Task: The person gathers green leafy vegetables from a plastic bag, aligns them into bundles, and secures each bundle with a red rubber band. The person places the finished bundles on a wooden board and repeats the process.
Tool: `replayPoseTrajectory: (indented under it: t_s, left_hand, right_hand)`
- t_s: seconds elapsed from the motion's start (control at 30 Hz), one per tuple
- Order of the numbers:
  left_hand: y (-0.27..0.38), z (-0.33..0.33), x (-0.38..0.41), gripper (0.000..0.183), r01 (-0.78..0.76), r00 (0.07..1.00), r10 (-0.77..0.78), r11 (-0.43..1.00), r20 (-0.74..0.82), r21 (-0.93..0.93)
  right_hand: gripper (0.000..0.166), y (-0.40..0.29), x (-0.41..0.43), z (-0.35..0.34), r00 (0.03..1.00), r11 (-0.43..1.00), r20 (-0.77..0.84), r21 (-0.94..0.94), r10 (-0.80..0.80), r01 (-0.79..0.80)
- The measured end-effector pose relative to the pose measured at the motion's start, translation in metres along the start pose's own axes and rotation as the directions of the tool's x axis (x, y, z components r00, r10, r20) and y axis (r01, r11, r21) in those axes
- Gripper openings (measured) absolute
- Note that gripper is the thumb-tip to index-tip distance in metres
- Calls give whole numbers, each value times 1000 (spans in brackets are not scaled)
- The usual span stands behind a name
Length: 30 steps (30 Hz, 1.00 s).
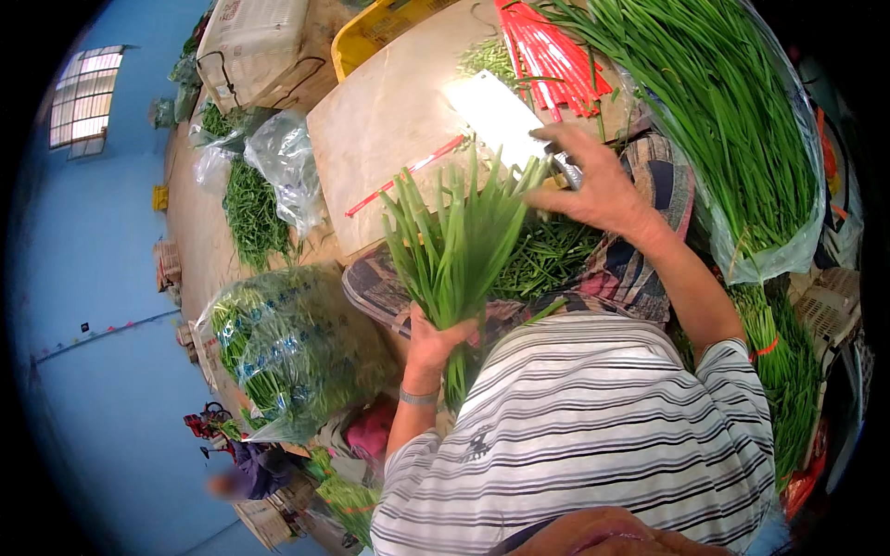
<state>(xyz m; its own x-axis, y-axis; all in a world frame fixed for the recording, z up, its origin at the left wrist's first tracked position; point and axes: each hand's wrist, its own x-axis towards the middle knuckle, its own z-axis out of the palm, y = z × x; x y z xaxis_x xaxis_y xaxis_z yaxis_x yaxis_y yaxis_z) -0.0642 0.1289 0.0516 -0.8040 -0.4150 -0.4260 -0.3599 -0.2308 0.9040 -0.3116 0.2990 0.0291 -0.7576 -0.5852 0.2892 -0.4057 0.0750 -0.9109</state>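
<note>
My left hand (434,340) grips a bunch of long green leafy stalks (452,264), which look like garlic chives. Their pale cut ends fan upward over the near edge of a wooden board (389,118). Beside the top right of the bunch, my right hand (598,181) has its thumb and fingers spread. Its thumb is close to the stalk ends; whether it touches them I cannot tell. Under the fingers lies a glaring rectangular metal sheet (497,118), apparently a cleaver blade. One red tie strip (403,177) rests on the board, left of the blade.
Red tie strips (549,55) and cut stalk ends (487,59) lie farther back. A large plastic-wrapped heap of chives (730,132) is at right. Trimmings (549,257) cover my lap. A filled plastic bag (299,347) stands left, and a white crate (250,48) behind. Another person (257,472) is far left.
</note>
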Motion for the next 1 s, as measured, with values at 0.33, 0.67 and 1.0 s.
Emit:
replayPoseTrajectory:
  t_s: [0.33, 0.67, 1.0]
  left_hand:
    - [-13, -5, -1, 42, 74, 997, -72, 995, 30, -60]
    - [-9, -15, -3, 60, 121, 985, -115, 992, 128, -43]
    - [-23, -10, -1, 63, 38, 994, -37, 999, 103, -5]
  right_hand:
    - [21, 34, 4, 18, 997, 995, -35, -71, 66, -69]
    - [37, 5, 21, -18, 995, 992, 99, 122, 30, -42]
    - [18, 15, 13, -17, 735, 678, 653, 457, 184, -576]
